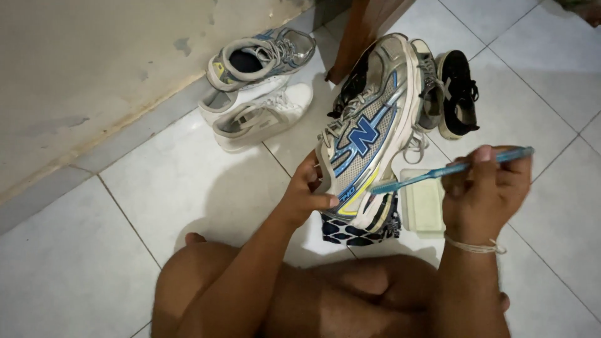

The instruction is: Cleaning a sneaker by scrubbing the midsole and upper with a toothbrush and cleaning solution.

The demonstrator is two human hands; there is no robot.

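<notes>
My left hand (308,191) grips the heel end of a silver running shoe (366,128) with blue and yellow trim, held up on its side above the floor. My right hand (487,188) holds a light blue toothbrush (451,169), its bristle end touching the shoe's heel sole near the yellow stripe. A string bracelet circles my right wrist. Under the shoe lies a dark blue patterned cloth (360,230).
A pale green soap dish (422,203) sits on the white tiled floor beside the cloth. A matching silver shoe (263,57) and white sneakers (260,112) lie by the wall. Black-soled shoes (457,94) lie behind, near a wooden furniture leg (363,28).
</notes>
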